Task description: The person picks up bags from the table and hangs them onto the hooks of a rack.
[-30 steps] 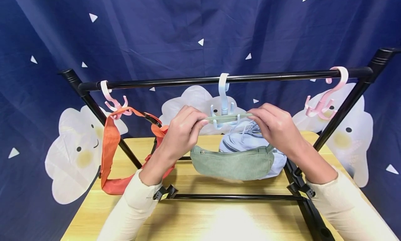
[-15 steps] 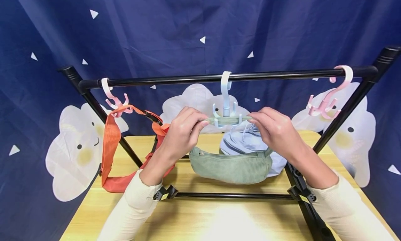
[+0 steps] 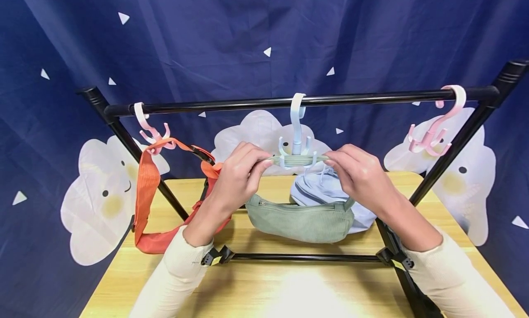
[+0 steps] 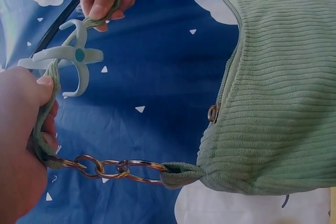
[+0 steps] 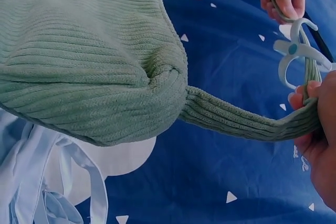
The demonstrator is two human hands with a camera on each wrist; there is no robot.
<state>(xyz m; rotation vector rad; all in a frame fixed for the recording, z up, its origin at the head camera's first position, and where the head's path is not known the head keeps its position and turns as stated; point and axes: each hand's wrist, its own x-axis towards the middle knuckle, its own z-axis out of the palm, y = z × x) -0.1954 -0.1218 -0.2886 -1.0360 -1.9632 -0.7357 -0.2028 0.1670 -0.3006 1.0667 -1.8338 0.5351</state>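
Observation:
A green corduroy shoulder bag (image 3: 301, 221) hangs below my hands, its zip along the top edge. My left hand (image 3: 239, 173) pinches one side of its strap (image 3: 298, 160) between thumb and fingers, and my right hand (image 3: 361, 175) pinches the other side. Between them the strap lies across the light blue multi-prong hook (image 3: 296, 125), behind its two front prongs. The left wrist view shows a metal chain (image 4: 107, 168) joining the strap to the bag's end. At the opposite end, in the right wrist view, the corduroy strap runs straight into the bag.
The hook hangs from a black rail (image 3: 231, 105). An orange-red strapped bag (image 3: 148, 194) hangs from a pink hook (image 3: 153, 136) at left; another pink hook (image 3: 430, 136) is at right. Behind the green bag, a light blue drawstring bag (image 3: 314, 187) lies on the wooden table (image 3: 264, 290).
Both hands have come down slightly, and the right has shifted a little left. The strap has dropped lower behind the hook's front prongs, and the bag has swung slightly left.

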